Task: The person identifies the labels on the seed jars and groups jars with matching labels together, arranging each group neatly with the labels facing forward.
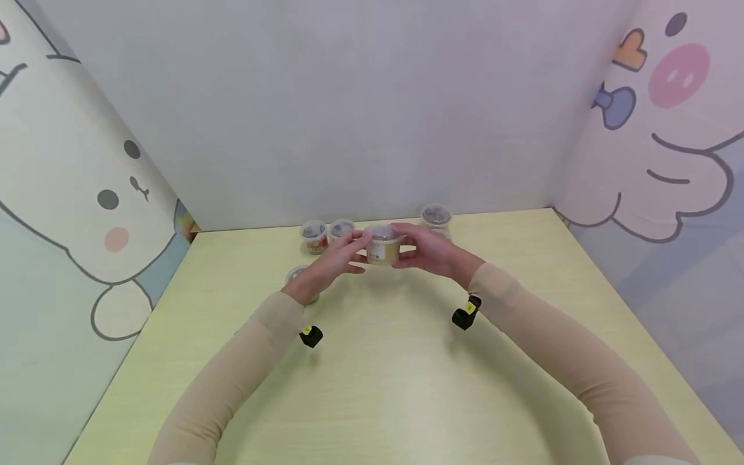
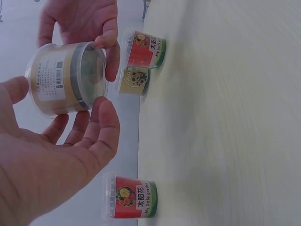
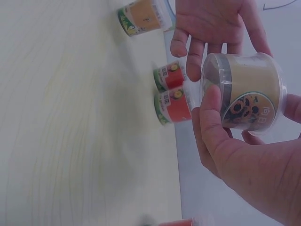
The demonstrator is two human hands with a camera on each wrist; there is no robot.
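A clear plastic tub (image 1: 383,253) with a lid is held upright above the table between both hands. Its tan label shows a barcode in the left wrist view and a sunflower picture (image 3: 247,109) in the right wrist view. A dark band and a see-through section lie near its base. My left hand (image 1: 337,259) holds it from the left, thumb up at the lid's rim and fingers curving below. From the right, my right hand (image 1: 433,250) grips it, with thumb and fingers spread between lid and base.
Several similar lidded tubs stand toward the back of the pale wooden table (image 1: 383,368): red-labelled ones (image 2: 134,197) and tan ones (image 2: 135,81). One tub (image 1: 298,274) is partly hidden behind the left wrist. A grey wall (image 1: 372,116) rises behind, with cartoon-printed panels (image 1: 668,174) at both sides.
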